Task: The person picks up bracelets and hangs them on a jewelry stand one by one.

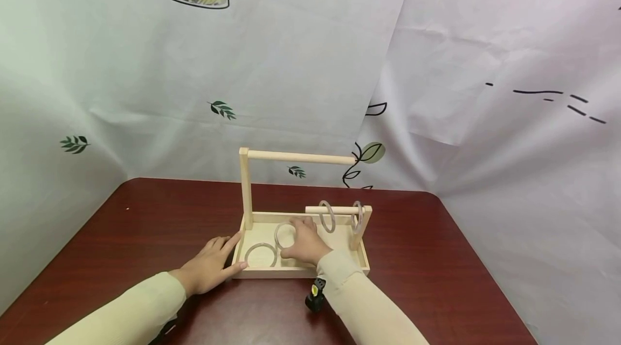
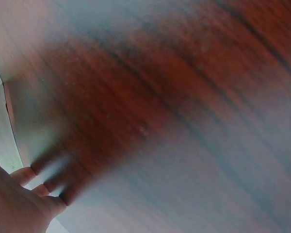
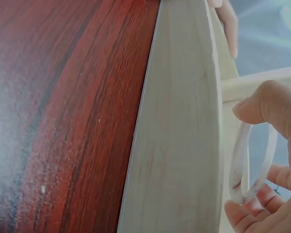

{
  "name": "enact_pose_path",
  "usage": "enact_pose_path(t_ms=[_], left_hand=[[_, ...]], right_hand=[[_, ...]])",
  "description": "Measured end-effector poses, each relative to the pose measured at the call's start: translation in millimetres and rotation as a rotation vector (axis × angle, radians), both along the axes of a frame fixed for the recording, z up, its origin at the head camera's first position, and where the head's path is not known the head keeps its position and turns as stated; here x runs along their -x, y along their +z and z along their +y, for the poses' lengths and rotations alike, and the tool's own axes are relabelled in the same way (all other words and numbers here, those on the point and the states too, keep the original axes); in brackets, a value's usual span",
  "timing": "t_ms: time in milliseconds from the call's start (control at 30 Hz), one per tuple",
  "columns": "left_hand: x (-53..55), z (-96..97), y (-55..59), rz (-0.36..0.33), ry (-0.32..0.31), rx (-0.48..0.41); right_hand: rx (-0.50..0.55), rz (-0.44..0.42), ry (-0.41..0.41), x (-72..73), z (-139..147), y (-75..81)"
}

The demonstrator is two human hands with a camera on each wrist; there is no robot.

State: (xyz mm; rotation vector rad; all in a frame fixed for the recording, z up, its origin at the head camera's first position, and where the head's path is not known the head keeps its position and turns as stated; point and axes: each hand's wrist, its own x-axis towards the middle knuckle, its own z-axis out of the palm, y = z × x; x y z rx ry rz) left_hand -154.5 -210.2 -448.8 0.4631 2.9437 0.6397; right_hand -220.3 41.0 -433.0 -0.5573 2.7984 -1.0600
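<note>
My right fingers (image 3: 240,216) pinch a ring (image 3: 237,162); another ring (image 1: 261,244) lies left of them; my left fingers (image 1: 233,242), straight, touch the tray (image 1: 291,275).

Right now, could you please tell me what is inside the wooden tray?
In the tray, one ring lies at the left; the right hand grips another ring, in or just above the tray. Anything beneath that hand and sleeve is hidden.

I see a dark red-brown table (image 1: 436,280), streaky-grained with rounded far corners, spreading well past the left hand (image 1: 207,267) and the right hand (image 1: 305,243). Directly on it sits a wooden tray (image 1: 286,275), touching the left, beneath the right.
</note>
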Motion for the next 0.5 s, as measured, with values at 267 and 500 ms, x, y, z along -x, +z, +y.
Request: enact_pose_path(t_ms=[267, 500], left_hand=[[-0.6, -0.3, 1.0, -0.015, 0.001, -0.001], [-0.2, 0.5, 0.6, -0.008, 0.002, 0.003]], right_hand=[[0.028, 0.018, 0.057, -7.6, 0.6, 8.0], [0.049, 0.010, 0.067, -13.9, 1.9, 14.9]])
